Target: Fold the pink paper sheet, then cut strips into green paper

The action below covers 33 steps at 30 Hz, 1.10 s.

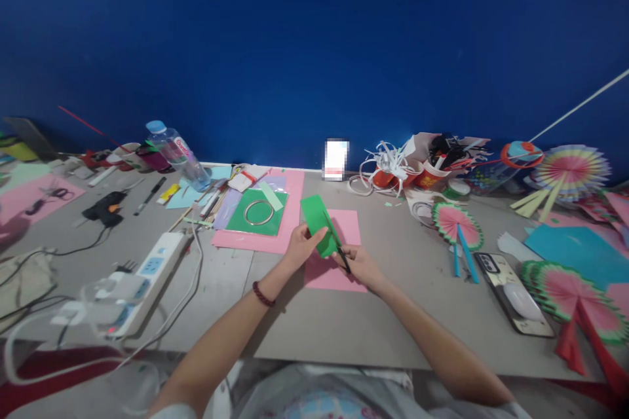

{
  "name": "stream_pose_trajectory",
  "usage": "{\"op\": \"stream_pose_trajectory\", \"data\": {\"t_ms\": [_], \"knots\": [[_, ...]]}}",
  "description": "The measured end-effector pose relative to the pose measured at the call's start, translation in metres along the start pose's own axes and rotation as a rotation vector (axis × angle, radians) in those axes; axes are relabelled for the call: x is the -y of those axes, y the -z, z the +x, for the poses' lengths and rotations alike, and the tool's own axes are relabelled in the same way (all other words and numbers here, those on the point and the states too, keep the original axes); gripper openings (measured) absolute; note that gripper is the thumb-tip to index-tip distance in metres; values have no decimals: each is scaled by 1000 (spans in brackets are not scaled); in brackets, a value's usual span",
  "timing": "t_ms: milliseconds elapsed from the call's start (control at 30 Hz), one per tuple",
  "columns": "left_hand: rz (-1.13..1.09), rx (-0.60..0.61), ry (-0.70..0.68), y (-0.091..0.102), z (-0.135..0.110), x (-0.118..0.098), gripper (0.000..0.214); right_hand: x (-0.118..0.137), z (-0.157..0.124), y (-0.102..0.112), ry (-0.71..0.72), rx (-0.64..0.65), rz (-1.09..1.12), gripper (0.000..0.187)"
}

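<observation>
My left hand (pixel 304 243) grips a piece of green paper (pixel 314 215) by its lower left side, thumb on top. In my right hand (pixel 358 263) is a pair of dark-handled scissors (pixel 343 258), its blades lying along the right edge of the green paper. How far the blades are apart I cannot make out. Both hands are above a pink sheet of paper (pixel 348 226) on the table. Left of them, a metal ring (pixel 259 212) rests on a green packet of paper (pixel 236 221), which lies on a larger pink sheet (pixel 293 200).
A white power strip (pixel 147 281) with cables lies at left, near a black glue gun (pixel 105 207) and a tilted plastic bottle (pixel 179 154). Red cups (pixel 426 177) stand at the back. Paper fans (pixel 459 226) and a phone (pixel 496 285) under a white mouse (pixel 521 300) are at right.
</observation>
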<state>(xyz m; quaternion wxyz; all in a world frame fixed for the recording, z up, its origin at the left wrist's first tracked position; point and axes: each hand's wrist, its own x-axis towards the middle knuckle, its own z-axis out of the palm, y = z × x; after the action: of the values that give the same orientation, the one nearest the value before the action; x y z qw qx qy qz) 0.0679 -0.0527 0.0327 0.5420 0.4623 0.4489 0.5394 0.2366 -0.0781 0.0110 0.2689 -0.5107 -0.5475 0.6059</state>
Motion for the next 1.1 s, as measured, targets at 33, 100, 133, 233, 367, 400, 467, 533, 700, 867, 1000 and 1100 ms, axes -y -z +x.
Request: {"op": "stream_pose_trajectory", "data": {"t_ms": [33, 100, 133, 233, 367, 400, 467, 533, 700, 867, 1000, 1100], "knots": [[11, -19, -17, 1, 1, 0, 38, -2, 0, 0, 2, 3, 1, 43], [15, -69, -48, 3, 2, -1, 39, -6, 1, 0, 6, 18, -6, 42], [7, -93, -53, 4, 3, -1, 39, -8, 1, 0, 10, 29, -14, 41], [-33, -144, -29, 6, 5, 2, 38, -13, 2, -1, 22, 63, -33, 42], [-52, -174, -18, 7, 6, 6, 38, -17, 3, -2, 25, 80, -22, 43], [-58, -175, -17, 7, 6, 6, 38, -17, 4, -2, 25, 82, -18, 43], [-71, -169, -7, 6, 6, 6, 39, -16, 4, -2, 31, 86, -16, 43], [-81, -156, 7, 5, 5, 6, 40, -15, 3, -2, 40, 89, -14, 42], [-79, -129, 11, 1, 1, 3, 39, -12, 3, -3, 45, 75, 2, 42], [-73, -123, 14, 0, -1, 2, 38, -11, 3, -4, 74, 77, 37, 43], [-61, -119, 20, 0, -1, 3, 38, -11, 3, -4, 71, 73, 29, 43], [-67, -117, 22, 1, 0, 5, 38, -10, 2, -3, 49, 60, -3, 42]]}}
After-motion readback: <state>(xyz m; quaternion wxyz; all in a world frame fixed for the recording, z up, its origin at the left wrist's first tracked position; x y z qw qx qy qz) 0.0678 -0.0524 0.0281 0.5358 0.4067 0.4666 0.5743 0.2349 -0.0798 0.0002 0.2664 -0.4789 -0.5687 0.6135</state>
